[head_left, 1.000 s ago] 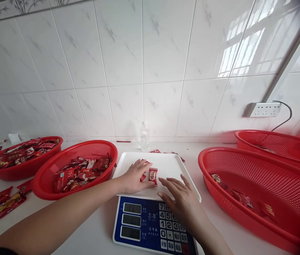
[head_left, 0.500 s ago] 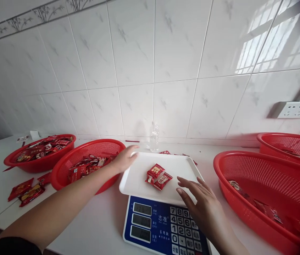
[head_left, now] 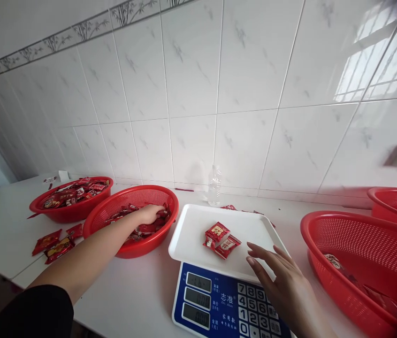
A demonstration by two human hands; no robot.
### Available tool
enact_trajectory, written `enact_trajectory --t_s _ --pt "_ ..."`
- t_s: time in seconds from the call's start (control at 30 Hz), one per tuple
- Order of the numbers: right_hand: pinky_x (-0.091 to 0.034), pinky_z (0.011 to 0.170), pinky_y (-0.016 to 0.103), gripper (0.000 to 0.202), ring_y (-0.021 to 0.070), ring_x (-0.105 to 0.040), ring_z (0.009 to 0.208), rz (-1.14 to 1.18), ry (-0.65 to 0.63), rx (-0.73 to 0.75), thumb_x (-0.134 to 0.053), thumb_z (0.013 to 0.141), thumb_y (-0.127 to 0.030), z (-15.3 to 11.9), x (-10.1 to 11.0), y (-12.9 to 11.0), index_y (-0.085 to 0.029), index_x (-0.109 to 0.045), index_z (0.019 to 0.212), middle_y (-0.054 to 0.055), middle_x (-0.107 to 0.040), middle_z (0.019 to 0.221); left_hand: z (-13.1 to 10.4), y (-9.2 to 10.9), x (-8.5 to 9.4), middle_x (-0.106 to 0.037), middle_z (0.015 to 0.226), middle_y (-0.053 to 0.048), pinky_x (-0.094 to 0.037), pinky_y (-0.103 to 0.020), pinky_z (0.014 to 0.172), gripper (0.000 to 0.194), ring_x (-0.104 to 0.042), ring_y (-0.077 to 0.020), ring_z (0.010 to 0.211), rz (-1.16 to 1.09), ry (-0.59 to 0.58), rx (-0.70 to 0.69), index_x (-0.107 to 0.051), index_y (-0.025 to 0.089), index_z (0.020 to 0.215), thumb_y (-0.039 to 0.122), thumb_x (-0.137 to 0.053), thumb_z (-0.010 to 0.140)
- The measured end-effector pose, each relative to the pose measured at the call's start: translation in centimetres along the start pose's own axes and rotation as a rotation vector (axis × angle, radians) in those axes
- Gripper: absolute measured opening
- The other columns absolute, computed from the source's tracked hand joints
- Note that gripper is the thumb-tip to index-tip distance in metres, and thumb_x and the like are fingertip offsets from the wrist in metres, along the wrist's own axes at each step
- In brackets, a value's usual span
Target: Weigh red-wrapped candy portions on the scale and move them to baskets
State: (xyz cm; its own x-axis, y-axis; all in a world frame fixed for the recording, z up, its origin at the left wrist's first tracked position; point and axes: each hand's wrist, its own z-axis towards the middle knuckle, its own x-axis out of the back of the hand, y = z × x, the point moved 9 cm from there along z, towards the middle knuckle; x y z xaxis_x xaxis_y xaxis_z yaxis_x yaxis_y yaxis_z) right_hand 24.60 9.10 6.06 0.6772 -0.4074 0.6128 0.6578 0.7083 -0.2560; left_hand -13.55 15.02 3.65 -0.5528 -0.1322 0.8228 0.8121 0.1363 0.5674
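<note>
My left hand (head_left: 150, 214) reaches down among red snack packets (head_left: 123, 214) in the second red basket (head_left: 95, 230); its fingertips are mostly hidden, so its grip cannot be made out. Over the right front of a white weighing tray (head_left: 251, 225) hovers my right hand (head_left: 283, 277), fingers apart and holding nothing. A small group of red packets (head_left: 217, 231) lies on the tray, left of that hand. Below the tray sits the blue scale (head_left: 226, 300), its keypad partly covered by the right hand.
Another red basket (head_left: 56, 213) full of packets stands at far left, with loose packets (head_left: 57, 249) in front. On the right are two red baskets, the nearer one (head_left: 325, 244) holding a few packets. A clear bottle (head_left: 214, 185) stands behind the tray against the tiled wall.
My left hand has gone from the tray's left edge into the second basket. The right hand stays open over the tray. The view has shifted slightly left.
</note>
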Motion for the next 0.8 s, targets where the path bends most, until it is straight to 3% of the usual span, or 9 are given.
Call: enact_trajectory --t_s 0.13,0.33,0.6,0.8 --pt "-0.053 0.088 0.044 0.038 0.0212 -0.071 0.077 -0.006 0.0 -0.008 -0.037 0.095 -0.052 0.0 0.0 0.3 -0.027 -0.066 0.097 0.0 -0.075 0.082 0.9 -0.6 1.2 -0.066 0.114 -0.009 -0.047 -0.043 0.09 0.031 -0.063 -0.0222 0.101 0.013 -0.017 0.059 -0.06 0.017 0.115 0.029 -0.061 0.086" --pt "-0.053 0.087 0.043 0.039 0.0215 -0.071 0.078 -0.022 -0.005 0.002 -0.036 0.095 -0.052 0.1 0.1 0.1 -0.027 -0.065 0.1 -0.001 -0.075 0.082 0.1 -1.5 2.9 -0.069 0.112 -0.011 -0.05 -0.033 0.081 0.049 -0.064 -0.0275 0.102 -0.079 -0.001 0.125 -0.055 0.019 0.124 0.025 -0.066 0.077" --pt "-0.054 0.088 0.043 0.038 0.0204 -0.071 0.074 -0.024 0.002 0.013 -0.037 0.095 -0.051 0.0 0.1 0.0 -0.026 -0.065 0.099 -0.001 -0.075 0.081 -0.2 -1.1 4.2 -0.072 0.105 -0.007 -0.051 -0.03 0.082 0.032 -0.065 -0.0257 0.101 -0.146 0.061 0.094 -0.066 0.02 0.104 0.02 -0.066 0.073" --pt "-0.053 0.089 0.045 0.037 0.0212 -0.071 0.076 -0.01 -0.007 0.012 -0.038 0.095 -0.051 0.0 0.2 -0.1 -0.027 -0.065 0.099 -0.001 -0.075 0.082 -0.3 -0.8 6.0 -0.066 0.122 -0.007 -0.043 -0.036 0.096 0.041 -0.054 -0.0299 0.12 -0.082 0.203 0.096 -0.064 0.022 0.115 0.014 -0.059 0.074"
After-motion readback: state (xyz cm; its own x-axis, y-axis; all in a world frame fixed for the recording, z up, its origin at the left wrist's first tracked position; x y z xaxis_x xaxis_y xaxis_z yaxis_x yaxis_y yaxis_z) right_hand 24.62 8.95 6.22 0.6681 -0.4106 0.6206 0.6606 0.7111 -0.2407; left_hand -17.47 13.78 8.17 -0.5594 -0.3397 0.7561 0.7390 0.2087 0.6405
